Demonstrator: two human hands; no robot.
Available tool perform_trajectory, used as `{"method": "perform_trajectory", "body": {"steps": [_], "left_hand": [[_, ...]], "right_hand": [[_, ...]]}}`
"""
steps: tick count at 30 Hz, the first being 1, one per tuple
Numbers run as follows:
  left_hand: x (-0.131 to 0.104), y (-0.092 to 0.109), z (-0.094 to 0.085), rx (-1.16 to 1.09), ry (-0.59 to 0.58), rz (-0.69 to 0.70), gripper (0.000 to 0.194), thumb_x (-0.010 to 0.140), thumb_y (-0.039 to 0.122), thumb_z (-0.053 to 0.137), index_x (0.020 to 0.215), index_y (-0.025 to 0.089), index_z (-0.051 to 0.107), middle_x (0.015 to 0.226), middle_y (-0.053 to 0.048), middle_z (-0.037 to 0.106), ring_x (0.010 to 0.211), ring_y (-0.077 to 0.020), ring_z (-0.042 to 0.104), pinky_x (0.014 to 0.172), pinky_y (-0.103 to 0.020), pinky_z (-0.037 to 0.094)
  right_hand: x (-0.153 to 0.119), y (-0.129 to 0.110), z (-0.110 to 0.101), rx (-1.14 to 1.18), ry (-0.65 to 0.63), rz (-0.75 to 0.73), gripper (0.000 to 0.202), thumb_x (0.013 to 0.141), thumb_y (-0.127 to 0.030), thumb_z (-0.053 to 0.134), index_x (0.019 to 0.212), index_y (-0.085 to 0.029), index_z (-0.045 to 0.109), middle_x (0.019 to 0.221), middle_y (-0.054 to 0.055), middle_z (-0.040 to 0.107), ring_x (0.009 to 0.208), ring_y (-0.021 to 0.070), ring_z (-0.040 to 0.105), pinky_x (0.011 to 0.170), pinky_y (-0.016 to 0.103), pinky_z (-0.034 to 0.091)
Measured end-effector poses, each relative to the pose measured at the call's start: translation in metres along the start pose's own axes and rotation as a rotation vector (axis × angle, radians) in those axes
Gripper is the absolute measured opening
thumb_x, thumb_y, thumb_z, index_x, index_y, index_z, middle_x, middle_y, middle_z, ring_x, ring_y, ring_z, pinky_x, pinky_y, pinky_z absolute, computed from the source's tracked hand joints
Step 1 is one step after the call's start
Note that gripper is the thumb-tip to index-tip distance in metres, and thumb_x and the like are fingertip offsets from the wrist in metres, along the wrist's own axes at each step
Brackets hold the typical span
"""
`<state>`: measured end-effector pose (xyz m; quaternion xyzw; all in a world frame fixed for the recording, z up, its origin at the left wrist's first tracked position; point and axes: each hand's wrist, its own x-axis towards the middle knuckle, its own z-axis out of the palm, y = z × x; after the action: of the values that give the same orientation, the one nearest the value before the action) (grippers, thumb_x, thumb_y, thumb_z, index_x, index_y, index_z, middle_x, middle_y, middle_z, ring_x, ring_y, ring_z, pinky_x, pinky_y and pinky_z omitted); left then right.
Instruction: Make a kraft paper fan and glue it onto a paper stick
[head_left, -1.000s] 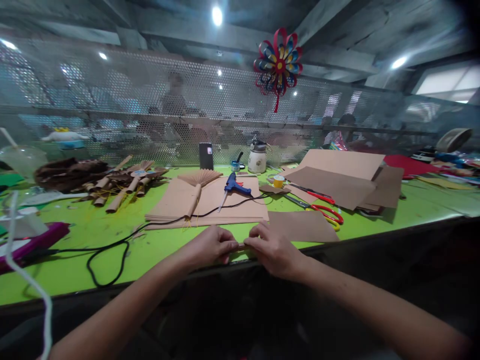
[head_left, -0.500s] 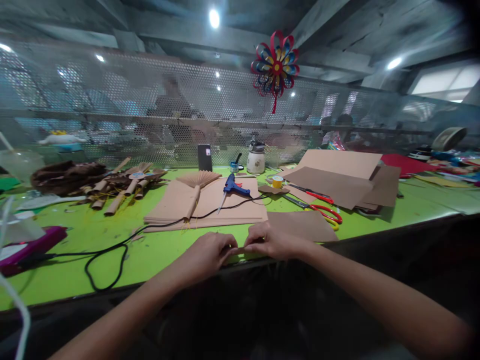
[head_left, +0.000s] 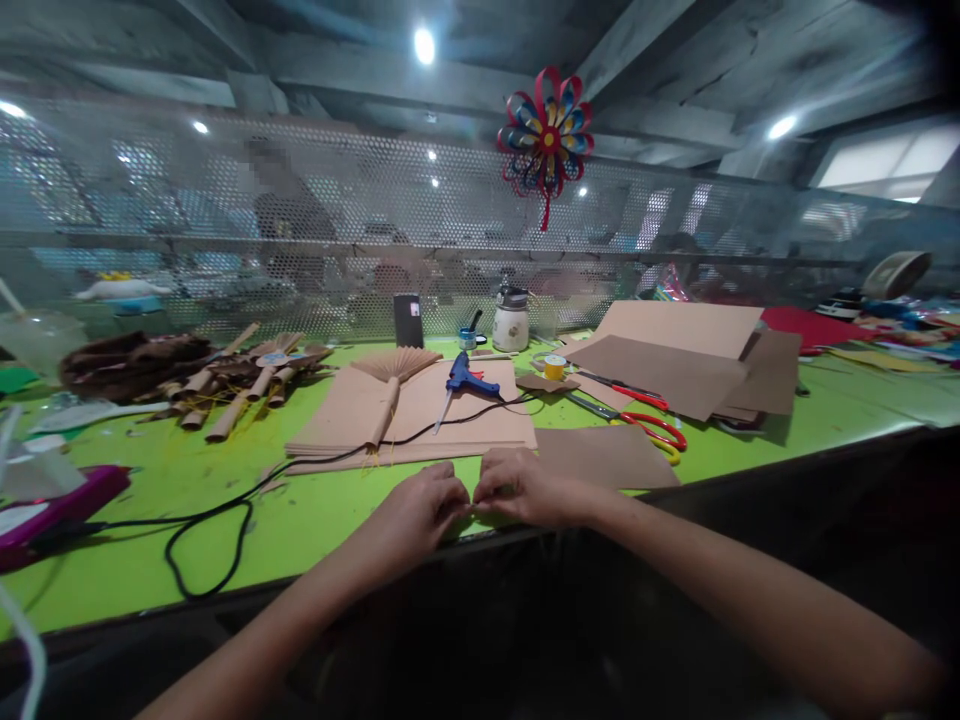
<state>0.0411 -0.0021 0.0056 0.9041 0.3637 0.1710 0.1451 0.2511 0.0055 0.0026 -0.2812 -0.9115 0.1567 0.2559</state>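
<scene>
The left hand (head_left: 429,505) and right hand (head_left: 521,488) had fingers pinched on a tiny piece (head_left: 472,508); it seemed to need gentle, steady fingers.

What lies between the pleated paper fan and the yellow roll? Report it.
The blue glue gun, on stacked brown paper; the head view shows it.

Blue glue gun (head_left: 469,376) with a red trigger. Right of it, scissors (head_left: 655,428) with red-and-yellow handles. Beneath everything, a lime-green tabletop (head_left: 322,530).
</scene>
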Motion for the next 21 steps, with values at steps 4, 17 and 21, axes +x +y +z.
{"method": "perform_trajectory", "body": {"steps": [4,17,21], "left_hand": [[-0.003,-0.001,0.006,-0.001,0.046,0.048,0.018,0.09,0.022,0.047,0.082,0.017,0.062,0.081,-0.003,0.055,0.075,-0.0146,0.051,0.064,-0.023,0.036],[-0.012,-0.014,0.005,0.097,0.112,0.135,0.02,0.09,0.014,0.046,0.072,0.016,0.054,0.075,-0.001,0.048,0.068,-0.0133,0.044,0.06,-0.024,0.03],[-0.017,-0.013,0.007,0.289,0.124,0.189,0.02,0.089,0.011,0.047,0.07,0.016,0.052,0.075,-0.001,0.045,0.068,-0.0148,0.039,0.058,-0.028,0.026]], "right_hand": [[-0.003,0.003,0.009,-0.06,0.07,-0.059,0.01,0.081,-0.012,0.062,0.078,-0.012,0.072,0.067,0.003,0.057,0.068,0.0133,0.053,0.059,0.021,0.038],[-0.008,0.002,0.013,-0.476,0.036,-0.237,0.014,0.08,-0.005,0.052,0.075,-0.015,0.06,0.074,0.005,0.051,0.072,0.0172,0.043,0.06,0.028,0.031],[-0.012,-0.001,0.014,-0.514,0.002,-0.275,0.014,0.081,-0.004,0.049,0.083,-0.014,0.059,0.077,0.007,0.052,0.076,0.0203,0.042,0.064,0.031,0.035]]}}
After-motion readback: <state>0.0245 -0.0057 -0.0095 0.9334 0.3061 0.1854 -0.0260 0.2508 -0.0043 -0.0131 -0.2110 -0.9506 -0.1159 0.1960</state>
